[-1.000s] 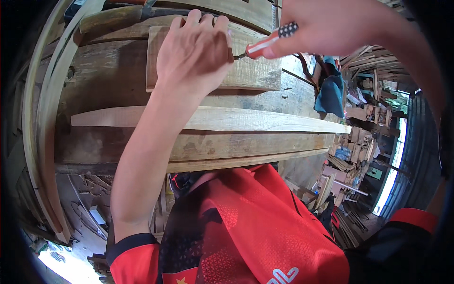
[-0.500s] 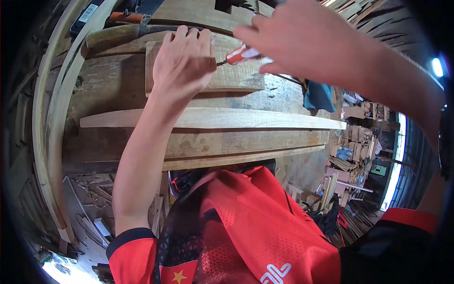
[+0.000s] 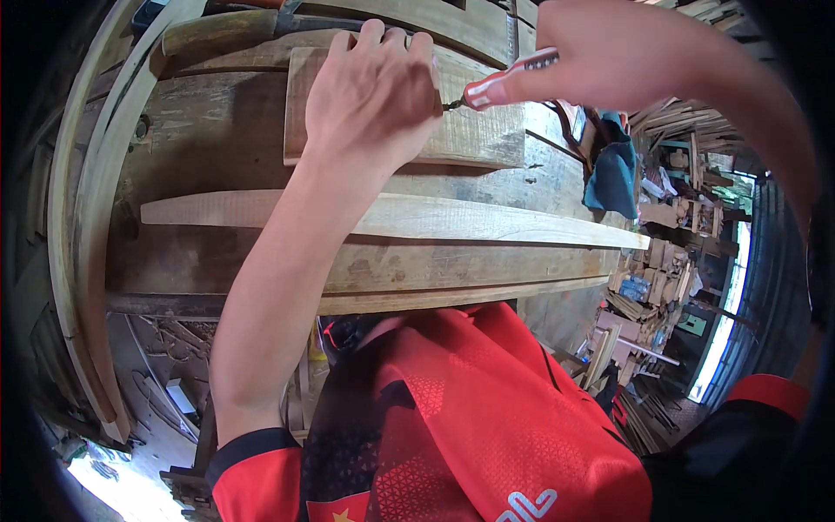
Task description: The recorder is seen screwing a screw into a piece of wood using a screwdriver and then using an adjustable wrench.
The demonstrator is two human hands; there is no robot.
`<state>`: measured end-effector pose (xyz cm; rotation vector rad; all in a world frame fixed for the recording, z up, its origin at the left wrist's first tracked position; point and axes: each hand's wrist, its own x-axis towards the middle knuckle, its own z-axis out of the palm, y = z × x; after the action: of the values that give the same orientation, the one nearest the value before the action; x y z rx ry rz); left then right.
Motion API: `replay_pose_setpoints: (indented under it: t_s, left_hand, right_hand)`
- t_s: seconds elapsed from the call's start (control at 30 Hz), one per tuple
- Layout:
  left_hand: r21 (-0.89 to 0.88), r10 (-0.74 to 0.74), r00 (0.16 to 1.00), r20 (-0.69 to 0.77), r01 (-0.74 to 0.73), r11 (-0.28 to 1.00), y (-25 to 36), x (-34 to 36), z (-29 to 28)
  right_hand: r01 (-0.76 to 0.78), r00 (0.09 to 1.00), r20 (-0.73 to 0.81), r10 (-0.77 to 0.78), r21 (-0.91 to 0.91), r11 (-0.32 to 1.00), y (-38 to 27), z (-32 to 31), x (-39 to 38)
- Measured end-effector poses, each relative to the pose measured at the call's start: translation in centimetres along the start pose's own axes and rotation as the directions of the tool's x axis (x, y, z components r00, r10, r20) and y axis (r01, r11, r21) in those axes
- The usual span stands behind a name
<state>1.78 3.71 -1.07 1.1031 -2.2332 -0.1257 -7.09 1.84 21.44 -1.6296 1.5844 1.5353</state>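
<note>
Pressing down with the left hand (image 3: pixel 378 104), palm over the left part of the block (image 3: pixel 487 135); fingertips bent toward its far edge, out of sight. Right hand (image 3: pixel 600 56) clamped round the red-and-white handle of a tool (image 3: pixel 477 94), thumb along it. Hands apart, dark shank between them. Shank runs leftward, low over the block, to the left hand's edge; tip hidden, so cannot tell whether it touches wood or is pinched by fingers.

Block lies flat on the bench (image 3: pixel 209 130), toward the far edge, long side roughly along it. Its left and near edges show; right end reaches out below the right hand. Band of bench between block and slat (image 3: pixel 487 219); wider stretch off the block's left end.

Slat lies lengthwise nearer the bench's near edge, right tip jutting past the right edge. Left forearm crosses both slat and near edge, taking up the room there. Right forearm comes in from the right, above the bench's right edge.

Far left corner: wooden handle (image 3: pixel 222 39), close behind the block. Curved strips (image 3: pixel 91 191) line the left edge. Blue cloth (image 3: pixel 614 174) hangs at the right edge.
</note>
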Motion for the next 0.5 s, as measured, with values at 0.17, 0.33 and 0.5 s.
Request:
replay_pose_setpoints:
  t_s: [0.17,0.33,0.5]
  left_hand:
    - [0.019,-0.015,1.0,-0.017,0.016,1.0,0.0,0.1,0.6]
    - [0.0,0.01,0.999,-0.032,-0.01,1.0,-0.1,0.0,0.3]
    - [0.001,0.009,0.998,-0.065,-0.008,1.0,0.0,0.0,0.6]
  right_hand:
    - [-0.127,0.966,-0.217,0.137,0.059,0.99,0.9,2.7,1.1]
    - [0.048,0.536,-0.653,-0.535,-0.609,0.792,3.3,7.0,0.9]
    - [-0.11,0.567,-0.549,-0.615,-0.79,0.603,3.7,8.2,2.4]
